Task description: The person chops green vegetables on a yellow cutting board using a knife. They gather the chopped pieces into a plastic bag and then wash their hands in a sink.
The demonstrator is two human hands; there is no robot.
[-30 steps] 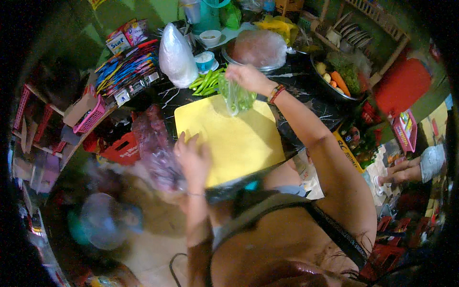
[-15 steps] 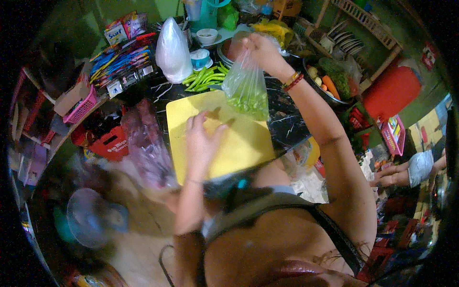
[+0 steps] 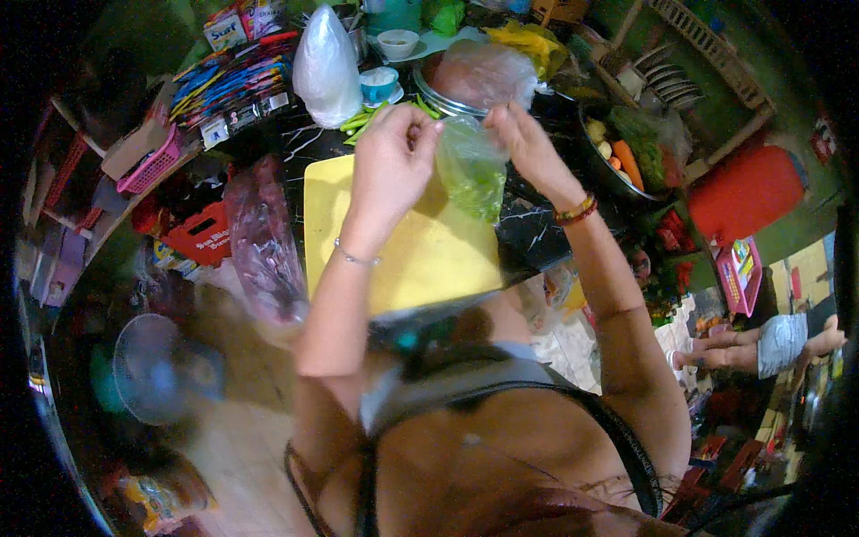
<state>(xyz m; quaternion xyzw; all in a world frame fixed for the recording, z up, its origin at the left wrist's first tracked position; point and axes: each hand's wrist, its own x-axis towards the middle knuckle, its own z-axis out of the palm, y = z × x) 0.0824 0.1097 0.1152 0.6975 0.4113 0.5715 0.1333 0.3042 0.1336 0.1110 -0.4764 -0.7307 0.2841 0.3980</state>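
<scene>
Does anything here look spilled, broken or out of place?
Nothing looks plainly spilled or broken. The nearest to odd: some green pods lie loose on the counter beyond the board, partly behind the left hand, while green pieces sit in the bag. Perhaps simply set there.

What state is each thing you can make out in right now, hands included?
Left hand: fingers curled beside the bag's top; grip unclear.
Right hand: blurred, fingers closed at the bag's top.
Plastic bag: upright, green pieces inside; cannot tell if tied.
Yellow board: lying flat.
Green chilies: loosely piled, partly hidden.
Teal tub: upright, white contents showing.
Carrot: whole-looking, among other vegetables.
Plates: racked on edge.
</scene>
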